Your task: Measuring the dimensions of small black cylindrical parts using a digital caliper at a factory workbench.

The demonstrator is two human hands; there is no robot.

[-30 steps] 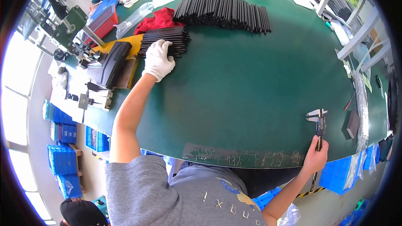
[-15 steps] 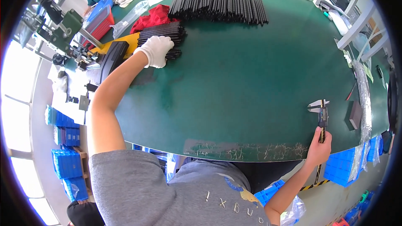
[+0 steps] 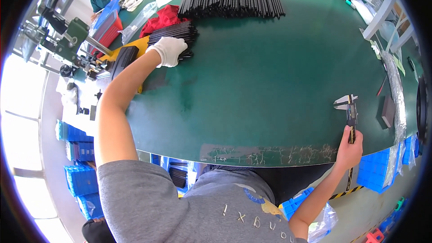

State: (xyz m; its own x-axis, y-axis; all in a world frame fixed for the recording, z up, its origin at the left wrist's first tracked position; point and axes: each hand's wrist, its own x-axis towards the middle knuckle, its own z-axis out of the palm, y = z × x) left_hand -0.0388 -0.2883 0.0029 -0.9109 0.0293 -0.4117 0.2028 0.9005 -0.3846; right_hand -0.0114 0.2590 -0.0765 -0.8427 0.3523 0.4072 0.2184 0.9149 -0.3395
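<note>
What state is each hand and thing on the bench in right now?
left hand: gloved, resting on the small stack of black strips
right hand: bare, gripping the caliper
caliper: lying flat, jaws slightly apart
large row of black strips: laid side by side, untouched

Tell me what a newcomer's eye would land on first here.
The long row of black rods at the green table's far edge. Then the white-gloved left hand resting on a smaller black stack, and the bare right hand holding a caliper at the near right.
</note>
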